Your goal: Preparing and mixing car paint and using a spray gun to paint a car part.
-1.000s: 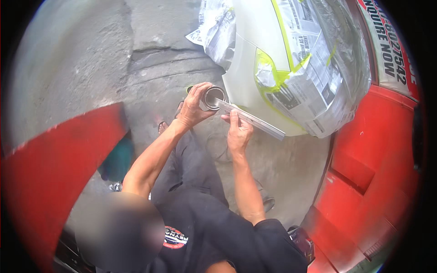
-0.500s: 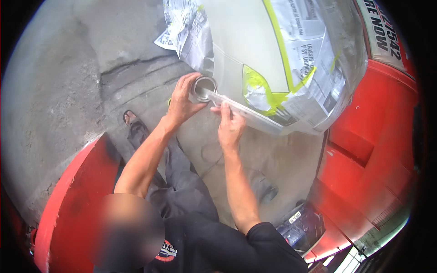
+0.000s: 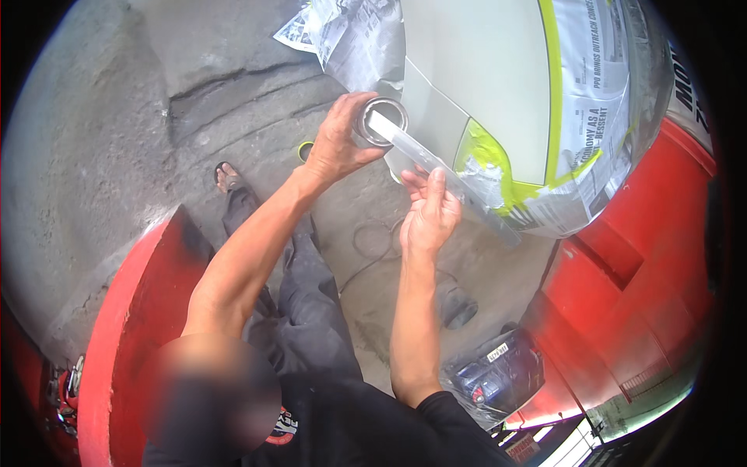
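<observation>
The left hand (image 3: 339,142) curls around an open, round metal can (image 3: 369,137), and right of that can the right hand (image 3: 433,212) pinches a long, flat, whitish strip (image 3: 408,145) reaching inside.

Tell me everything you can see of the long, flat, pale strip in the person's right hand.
The long, flat, pale grey strip looks straight; whether plastic or metal, I cannot tell. It slants down from left to right in the picture. Its bright white upper end reaches into a round, open, metal-looking can; whether they touch is unclear. The person's right hand holds it partway along, and its lower end is blurred.
</observation>
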`<state>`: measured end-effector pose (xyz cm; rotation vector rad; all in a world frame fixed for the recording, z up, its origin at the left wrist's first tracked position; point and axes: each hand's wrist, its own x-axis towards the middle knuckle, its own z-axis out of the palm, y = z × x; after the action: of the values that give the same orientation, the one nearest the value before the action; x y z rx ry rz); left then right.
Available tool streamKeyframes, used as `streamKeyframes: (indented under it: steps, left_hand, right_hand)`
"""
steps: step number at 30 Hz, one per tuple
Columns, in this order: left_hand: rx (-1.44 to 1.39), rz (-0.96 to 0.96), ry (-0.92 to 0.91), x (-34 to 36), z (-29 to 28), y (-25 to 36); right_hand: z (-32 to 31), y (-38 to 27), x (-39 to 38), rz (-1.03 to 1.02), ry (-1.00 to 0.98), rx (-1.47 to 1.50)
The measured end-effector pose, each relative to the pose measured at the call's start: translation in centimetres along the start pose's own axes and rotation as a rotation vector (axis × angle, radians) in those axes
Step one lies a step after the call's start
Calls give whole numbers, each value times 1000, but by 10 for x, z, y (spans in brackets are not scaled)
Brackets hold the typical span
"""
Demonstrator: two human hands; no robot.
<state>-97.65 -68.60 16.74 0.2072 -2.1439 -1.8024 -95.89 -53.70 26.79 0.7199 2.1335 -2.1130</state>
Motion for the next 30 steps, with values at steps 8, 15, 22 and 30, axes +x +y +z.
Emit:
streamKeyframes:
  steps: [8, 15, 22, 30]
  left_hand:
    - [-11, -28, -17, 4, 6, -13]
    - [10, -13, -26, 7, 6, -15]
    - [13, 10, -33, 7, 6, -13]
    - [-11, 33, -72, 9, -27, 6]
  right_hand:
    - [-10, 14, 6, 57, 7, 171]
    - [-12, 19, 6, 133, 14, 261]
    - [-13, 15, -2, 140, 33, 251]
    - [8, 3, -30, -20, 87, 20]
